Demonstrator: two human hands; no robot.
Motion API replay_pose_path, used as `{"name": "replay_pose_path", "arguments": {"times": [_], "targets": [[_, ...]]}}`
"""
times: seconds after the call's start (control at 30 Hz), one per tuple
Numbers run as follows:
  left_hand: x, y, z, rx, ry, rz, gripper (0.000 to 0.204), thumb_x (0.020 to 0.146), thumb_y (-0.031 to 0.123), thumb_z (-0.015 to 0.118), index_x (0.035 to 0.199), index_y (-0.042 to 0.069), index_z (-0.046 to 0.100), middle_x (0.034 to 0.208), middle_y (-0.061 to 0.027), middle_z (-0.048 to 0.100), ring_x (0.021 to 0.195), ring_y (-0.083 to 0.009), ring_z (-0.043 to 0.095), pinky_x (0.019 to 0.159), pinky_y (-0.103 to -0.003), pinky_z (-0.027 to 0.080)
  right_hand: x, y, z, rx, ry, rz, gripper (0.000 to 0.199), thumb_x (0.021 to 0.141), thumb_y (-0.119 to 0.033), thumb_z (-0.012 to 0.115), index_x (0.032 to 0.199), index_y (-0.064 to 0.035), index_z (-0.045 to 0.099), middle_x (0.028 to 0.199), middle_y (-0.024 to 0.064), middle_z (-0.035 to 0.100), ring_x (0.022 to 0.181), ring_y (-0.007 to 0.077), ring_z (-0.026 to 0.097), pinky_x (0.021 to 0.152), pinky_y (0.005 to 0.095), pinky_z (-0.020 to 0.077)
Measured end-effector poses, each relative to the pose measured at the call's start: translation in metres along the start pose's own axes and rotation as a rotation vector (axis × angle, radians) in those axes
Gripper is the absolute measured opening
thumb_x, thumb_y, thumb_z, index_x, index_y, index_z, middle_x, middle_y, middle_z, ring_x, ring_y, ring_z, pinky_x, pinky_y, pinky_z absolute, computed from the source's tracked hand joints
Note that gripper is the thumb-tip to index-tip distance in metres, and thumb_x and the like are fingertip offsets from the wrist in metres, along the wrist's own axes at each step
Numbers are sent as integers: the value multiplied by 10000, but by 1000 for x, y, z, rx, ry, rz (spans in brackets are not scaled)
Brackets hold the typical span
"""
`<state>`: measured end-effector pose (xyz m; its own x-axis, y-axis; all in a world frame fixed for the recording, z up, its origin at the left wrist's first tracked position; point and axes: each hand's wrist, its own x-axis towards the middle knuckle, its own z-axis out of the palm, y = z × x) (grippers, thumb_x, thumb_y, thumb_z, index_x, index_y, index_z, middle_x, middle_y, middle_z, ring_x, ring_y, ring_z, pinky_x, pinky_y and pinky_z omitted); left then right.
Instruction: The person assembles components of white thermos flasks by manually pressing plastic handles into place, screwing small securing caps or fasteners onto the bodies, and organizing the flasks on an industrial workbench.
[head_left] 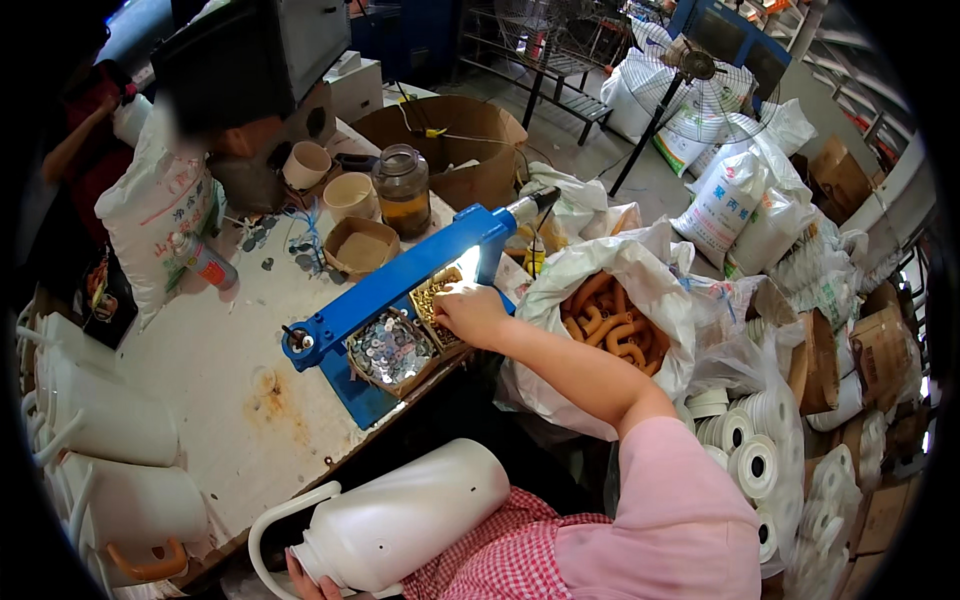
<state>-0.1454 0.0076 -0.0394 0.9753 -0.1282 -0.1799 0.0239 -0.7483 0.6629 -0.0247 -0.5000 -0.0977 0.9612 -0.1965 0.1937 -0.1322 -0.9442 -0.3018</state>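
At the lower edge my left hand is wrapped round the neck end of a white thermos jug shell. The jug lies on its side across my lap, its looped handle pointing left and small holes showing in its wall. My right hand reaches into a cardboard tray of small brass-coloured fasteners, fingertips bent together among them; what they pinch is hidden. Beside it sits a tray of flat silvery washers. Over both trays runs the arm of a blue bench press, with a lit lamp near its far end.
White jug bodies stand at the left, one with an orange-brown handle. On the bench are a spray can, a lidded jar and a cardboard box. To the right, a sack holds curved orange-brown handles; a fan stands behind.
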Motion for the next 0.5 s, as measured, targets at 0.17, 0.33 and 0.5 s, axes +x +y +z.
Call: {"name": "replay_pose_path", "arguments": {"times": [0.17,0.33,0.5], "targets": [[1,-4,-3,-199,52,260,490,1005,251,521,1417,6,419,1453,-184,426,1345,-391,407,1176,-447,263,-1,-11,-1,380,109,-13,164,849,-237,698,871,-75,705,788,152,706,755,333,703,675,440,543],[25,32,1,-151,162,54,464,820,79,644,1253,-9,502,1211,-185,502,1153,-373,490,1061,-432,358,-20,-59,-64,1189,58,145,121,860,38,730,978,25,705,930,44,719,859,93,666,788,234,546],[31,42,1,-26,211,87,446,918,181,600,1326,36,496,1224,-197,494,1156,-393,489,1036,-463,376,34,-147,-66,1273,73,-107,145,873,22,726,1017,15,713,956,55,735,867,104,682,801,239,549]]}}
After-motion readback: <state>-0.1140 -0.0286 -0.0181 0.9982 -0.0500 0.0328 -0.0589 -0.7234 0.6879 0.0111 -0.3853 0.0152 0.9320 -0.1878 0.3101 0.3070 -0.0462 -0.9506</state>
